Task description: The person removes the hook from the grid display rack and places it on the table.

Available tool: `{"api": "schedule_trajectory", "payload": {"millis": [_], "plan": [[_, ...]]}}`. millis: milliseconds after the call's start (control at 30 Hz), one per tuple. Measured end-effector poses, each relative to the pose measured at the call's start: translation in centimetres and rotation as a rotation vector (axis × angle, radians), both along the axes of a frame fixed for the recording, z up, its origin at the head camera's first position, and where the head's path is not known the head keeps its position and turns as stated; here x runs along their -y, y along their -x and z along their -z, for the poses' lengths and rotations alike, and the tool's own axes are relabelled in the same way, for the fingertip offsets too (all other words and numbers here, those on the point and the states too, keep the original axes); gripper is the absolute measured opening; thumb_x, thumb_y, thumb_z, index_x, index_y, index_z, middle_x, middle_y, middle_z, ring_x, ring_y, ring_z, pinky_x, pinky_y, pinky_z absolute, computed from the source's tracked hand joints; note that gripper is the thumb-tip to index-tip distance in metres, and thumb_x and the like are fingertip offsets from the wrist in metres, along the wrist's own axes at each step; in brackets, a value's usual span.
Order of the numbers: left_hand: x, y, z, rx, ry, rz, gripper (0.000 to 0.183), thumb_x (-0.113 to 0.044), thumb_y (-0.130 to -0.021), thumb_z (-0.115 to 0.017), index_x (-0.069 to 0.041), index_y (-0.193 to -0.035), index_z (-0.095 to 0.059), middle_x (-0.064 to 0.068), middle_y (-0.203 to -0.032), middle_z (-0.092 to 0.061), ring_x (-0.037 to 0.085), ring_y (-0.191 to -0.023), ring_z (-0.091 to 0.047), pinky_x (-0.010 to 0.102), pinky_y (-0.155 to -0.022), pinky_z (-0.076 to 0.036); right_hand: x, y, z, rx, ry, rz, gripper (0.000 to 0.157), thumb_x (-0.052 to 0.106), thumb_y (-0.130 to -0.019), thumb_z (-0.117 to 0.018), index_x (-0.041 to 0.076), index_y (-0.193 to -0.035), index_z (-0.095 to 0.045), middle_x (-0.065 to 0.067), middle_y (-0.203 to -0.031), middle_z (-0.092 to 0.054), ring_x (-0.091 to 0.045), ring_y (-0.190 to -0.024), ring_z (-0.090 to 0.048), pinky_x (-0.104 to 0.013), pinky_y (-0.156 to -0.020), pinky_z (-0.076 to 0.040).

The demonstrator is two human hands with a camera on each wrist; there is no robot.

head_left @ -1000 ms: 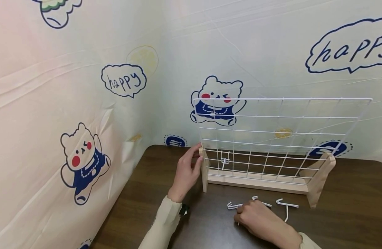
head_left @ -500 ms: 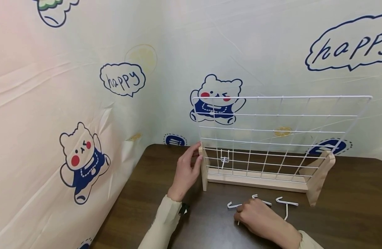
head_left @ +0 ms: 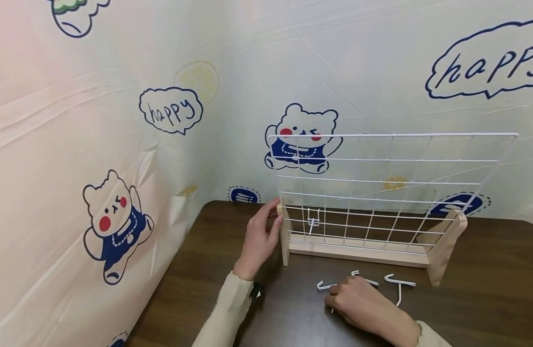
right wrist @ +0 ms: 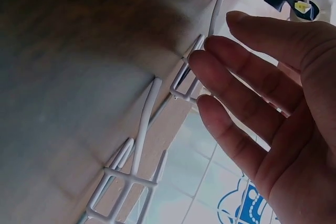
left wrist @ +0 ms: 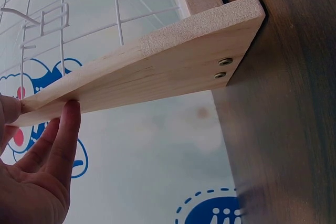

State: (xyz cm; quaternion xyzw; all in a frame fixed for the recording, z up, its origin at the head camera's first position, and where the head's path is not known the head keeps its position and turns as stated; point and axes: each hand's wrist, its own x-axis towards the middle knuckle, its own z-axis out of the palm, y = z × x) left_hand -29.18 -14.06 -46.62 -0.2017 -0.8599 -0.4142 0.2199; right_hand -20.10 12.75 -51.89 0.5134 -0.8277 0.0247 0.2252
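Note:
My left hand (head_left: 259, 236) pinches the upper end of the left wooden side panel (head_left: 286, 241) of a white wire grid rack (head_left: 357, 196). In the left wrist view, thumb and fingers lie on either side of that panel (left wrist: 157, 59). A white wire hook (head_left: 313, 222) hangs low on the grid's left. My right hand (head_left: 357, 301) rests over two loose white hooks, a left hook (head_left: 325, 286) and a middle hook (head_left: 368, 281), partly covering both. Its fingers (right wrist: 236, 77) are extended, tips right at the hooks. To its right lies a third hook (head_left: 400, 284).
The rack's pale wooden base bar (head_left: 357, 254) and right side panel (head_left: 447, 246) stand on a dark brown table (head_left: 487, 289). Behind and to the left hangs a printed cloth (head_left: 232, 96) with bears and "happy" bubbles. A dark strap (head_left: 257, 291) circles my left wrist.

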Motion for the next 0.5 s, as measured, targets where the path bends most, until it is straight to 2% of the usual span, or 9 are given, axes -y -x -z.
{"api": "schedule_trajectory", "payload": {"millis": [267, 500], "plan": [[-0.04, -0.01, -0.09, 0.008, -0.007, 0.008, 0.044, -0.016, -0.105, -0.062, -0.012, -0.148, -0.054, 0.010, -0.134, -0.068, 0.025, -0.111, -0.072, 0.033, -0.081, -0.066, 0.02, 0.25, -0.18, -0.055, 0.079, -0.059, 0.026, 0.019, -0.070, -0.087, 0.025, -0.073, -0.062, 0.013, -0.069, -0.061, -0.009, -0.058, -0.058, -0.026, -0.047, -0.036], [0.01, -0.07, -0.07, 0.014, -0.004, 0.004, 0.045, -0.016, -0.105, -0.063, -0.016, -0.149, -0.054, 0.009, -0.134, -0.068, 0.024, -0.111, -0.072, 0.032, -0.081, -0.066, -0.11, 0.51, -0.46, -0.077, 0.119, -0.062, 0.025, 0.022, -0.073, -0.084, 0.024, -0.074, -0.059, 0.013, -0.067, -0.055, -0.009, -0.058, -0.056, -0.026, -0.047, -0.034]]}}
